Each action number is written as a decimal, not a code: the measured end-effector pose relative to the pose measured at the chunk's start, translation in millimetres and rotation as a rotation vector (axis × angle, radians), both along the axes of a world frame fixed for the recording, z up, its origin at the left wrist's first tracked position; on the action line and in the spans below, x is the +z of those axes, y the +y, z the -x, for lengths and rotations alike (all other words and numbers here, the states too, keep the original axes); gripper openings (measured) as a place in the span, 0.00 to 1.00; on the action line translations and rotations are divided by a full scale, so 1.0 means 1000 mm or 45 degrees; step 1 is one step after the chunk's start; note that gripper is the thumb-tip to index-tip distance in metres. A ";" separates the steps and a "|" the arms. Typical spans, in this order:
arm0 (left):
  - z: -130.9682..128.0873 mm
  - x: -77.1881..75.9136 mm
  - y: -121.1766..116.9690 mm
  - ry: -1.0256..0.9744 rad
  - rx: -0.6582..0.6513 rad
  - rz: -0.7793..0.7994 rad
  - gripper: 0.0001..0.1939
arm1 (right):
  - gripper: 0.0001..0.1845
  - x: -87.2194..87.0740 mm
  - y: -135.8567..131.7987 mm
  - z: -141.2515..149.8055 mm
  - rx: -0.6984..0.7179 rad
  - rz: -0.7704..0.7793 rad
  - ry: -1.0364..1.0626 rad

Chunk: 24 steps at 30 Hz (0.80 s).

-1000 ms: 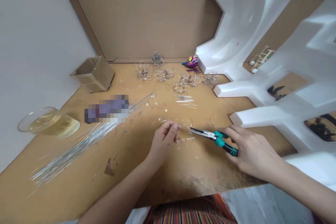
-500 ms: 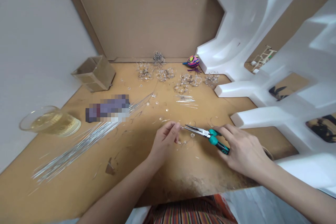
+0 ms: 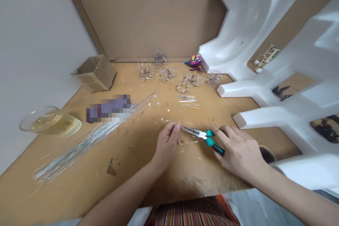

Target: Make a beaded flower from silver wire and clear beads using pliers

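Observation:
My left hand (image 3: 167, 144) is closed, thumb pressed against the fingers in a pinch. From it a thin silvery wire with clear beads (image 3: 187, 144) sticks out to the right; the part inside the fingers is hidden. My right hand (image 3: 239, 150) is wrapped around the green and black handles of long-nose pliers (image 3: 202, 135). The plier jaws point left, and their tips reach the left thumb and fingertips. Whether the jaws grip the wire there is too small to tell.
A bundle of straight wires (image 3: 87, 148) lies at left, near a glass of yellowish liquid (image 3: 53, 123) and a cardboard box (image 3: 95, 74). Several beaded wire pieces (image 3: 166, 74) and short cut wires (image 3: 188, 99) lie behind my hands. A white moulded structure (image 3: 254, 120) borders the right side.
My right hand has moved the pliers left, bringing their tips from just short of the left fingertips up to them. My left hand has stayed nearly still.

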<state>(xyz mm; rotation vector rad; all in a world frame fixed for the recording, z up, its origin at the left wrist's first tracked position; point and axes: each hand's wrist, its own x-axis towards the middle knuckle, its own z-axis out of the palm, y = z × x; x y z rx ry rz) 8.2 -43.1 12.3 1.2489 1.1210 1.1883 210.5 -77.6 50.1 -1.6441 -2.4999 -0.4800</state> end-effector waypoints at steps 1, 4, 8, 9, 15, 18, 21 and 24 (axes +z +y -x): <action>-0.001 -0.001 0.000 -0.015 0.009 0.011 0.15 | 0.17 0.000 -0.001 0.001 -0.003 -0.015 -0.006; -0.001 -0.002 0.000 -0.068 0.033 0.041 0.15 | 0.17 0.000 -0.002 0.004 -0.001 -0.048 -0.013; -0.002 -0.002 -0.001 -0.148 0.021 0.101 0.16 | 0.17 0.001 -0.002 0.005 -0.002 -0.080 -0.069; -0.003 -0.002 -0.001 -0.165 0.016 0.117 0.16 | 0.17 0.001 -0.001 0.005 0.000 -0.087 -0.084; -0.006 -0.003 -0.002 -0.267 0.030 0.199 0.15 | 0.16 0.001 0.000 0.005 0.018 -0.101 -0.128; -0.007 -0.004 -0.002 -0.297 0.041 0.232 0.16 | 0.15 0.001 0.001 0.002 0.057 -0.113 -0.142; -0.007 -0.005 -0.002 -0.284 0.043 0.208 0.16 | 0.15 0.002 0.002 -0.001 0.099 -0.125 -0.131; -0.007 -0.006 -0.002 -0.271 0.035 0.199 0.16 | 0.15 0.003 0.003 -0.003 0.107 -0.129 -0.107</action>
